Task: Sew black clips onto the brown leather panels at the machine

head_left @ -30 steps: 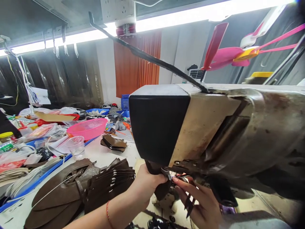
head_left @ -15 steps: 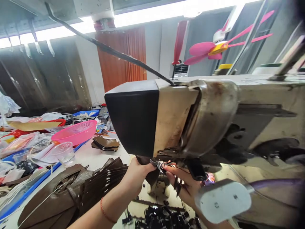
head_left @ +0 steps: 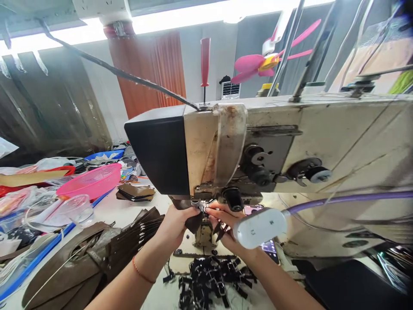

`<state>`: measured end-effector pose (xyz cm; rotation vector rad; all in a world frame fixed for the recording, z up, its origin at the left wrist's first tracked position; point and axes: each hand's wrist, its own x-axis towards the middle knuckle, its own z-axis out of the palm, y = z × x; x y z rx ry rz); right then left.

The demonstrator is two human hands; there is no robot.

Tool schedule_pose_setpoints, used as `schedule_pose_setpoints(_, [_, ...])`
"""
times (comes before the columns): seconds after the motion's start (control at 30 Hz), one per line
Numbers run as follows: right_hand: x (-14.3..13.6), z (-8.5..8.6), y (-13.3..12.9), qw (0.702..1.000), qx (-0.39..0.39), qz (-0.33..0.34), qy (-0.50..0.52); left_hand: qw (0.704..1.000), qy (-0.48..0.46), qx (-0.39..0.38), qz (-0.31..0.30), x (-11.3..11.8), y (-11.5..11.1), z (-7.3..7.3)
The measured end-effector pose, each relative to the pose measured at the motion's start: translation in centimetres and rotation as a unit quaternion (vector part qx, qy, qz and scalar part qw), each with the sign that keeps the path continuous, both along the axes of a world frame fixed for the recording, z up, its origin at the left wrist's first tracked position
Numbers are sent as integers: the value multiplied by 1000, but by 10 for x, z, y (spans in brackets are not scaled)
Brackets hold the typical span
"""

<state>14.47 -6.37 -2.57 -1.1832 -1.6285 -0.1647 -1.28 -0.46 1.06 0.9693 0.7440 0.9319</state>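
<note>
Under the head of a sewing machine (head_left: 200, 150), my left hand (head_left: 172, 221) pinches a dark brown leather piece (head_left: 193, 223) beside the metal presser foot (head_left: 200, 204). My right hand (head_left: 227, 219) comes in from the other side, its fingers closed close to the foot. Dark pointed ends (head_left: 220, 231) stick out below those fingers; what they belong to is unclear. The machine head and a white oval device (head_left: 260, 228) partly cover the right hand. Below both hands lies a heap of black straps with metal buckles (head_left: 213, 280).
At left lie stacked brown leather pieces (head_left: 135, 232), a larger brown panel (head_left: 61, 267), a clear plastic cup (head_left: 80, 209) and a pink basket (head_left: 93, 181). A phone (head_left: 270, 250) rests behind the white device. A red-handled screwdriver (head_left: 205, 64) and a pink fan (head_left: 258, 66) are above the machine.
The view has shifted, showing more of the machine's right side and the strap heap. Both hands remain at the presser foot with little visible change in grip.
</note>
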Motion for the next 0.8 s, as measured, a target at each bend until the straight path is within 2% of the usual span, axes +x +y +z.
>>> schedule_pose_setpoints(0.1, [-1,1,-17,997,30,47,-57,999,-12,-40,18,-8,-20,-10])
schedule_pose_setpoints(0.17, [-4,-5,-37,995,49,56,-62,996,0,-57,70,-19,-42,-26])
schedule_pose_setpoints(0.2, [-7,-10,-49,997,57,37,-43,993,12,-37,112,-25,-53,-36])
schedule_pose_setpoints(0.27, [-13,-23,-69,1000,-9,-17,19,974,58,85,201,-38,-71,-56])
schedule_pose_setpoints(0.3, [-17,-28,-78,997,-50,-45,37,958,69,180,214,-44,-78,-65])
schedule_pose_setpoints(0.37, [-26,-37,-89,990,-112,-67,57,899,85,379,205,-54,-83,-76])
schedule_pose_setpoints(0.43, [-34,-40,-93,987,-143,-53,51,822,112,531,173,-61,-83,-78])
schedule_pose_setpoints(0.5, [-39,-38,-92,986,-160,-42,36,757,161,615,147,-65,-81,-73])
schedule_pose_setpoints(0.53, [-40,-37,-91,985,-164,-46,27,736,183,638,135,-67,-80,-69])
schedule_pose_setpoints(0.67, [-41,-31,-86,984,-151,-79,-45,689,225,678,120,-68,-80,-57])
schedule_pose_setpoints(0.8, [-38,-28,-80,977,-108,-97,-153,641,256,712,126,-65,-79,-57])
